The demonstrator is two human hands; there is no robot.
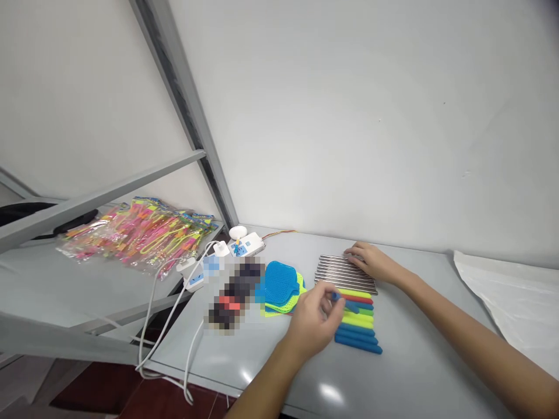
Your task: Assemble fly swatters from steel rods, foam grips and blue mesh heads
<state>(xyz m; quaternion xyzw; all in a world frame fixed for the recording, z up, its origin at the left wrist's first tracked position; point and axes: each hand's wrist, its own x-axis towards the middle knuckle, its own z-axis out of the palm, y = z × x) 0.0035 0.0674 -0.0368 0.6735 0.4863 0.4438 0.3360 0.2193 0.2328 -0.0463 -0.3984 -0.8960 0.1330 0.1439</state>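
My left hand point(311, 319) is closed around a blue plastic handle point(350, 306), a short tube whose near end shows between thumb and fingers. Below it lies a row of handles point(358, 338) in blue, yellow-green, green and red, side by side. Just beyond them is a row of shiny metal rods point(338, 272). My right hand point(371, 260) rests at the far right of these rods, fingers apart and touching the rods' ends. Left of the rods sits a pile of mesh fly swatter heads point(280, 282), blue on top and yellow-green underneath.
White power strips point(250, 243) with cables point(151, 308) lie to the left, near a blurred-out dark object point(236, 297). Bagged colourful items point(148, 233) cover a side shelf behind a metal frame point(192, 105). A white sheet point(502, 285) lies at right, below the wall.
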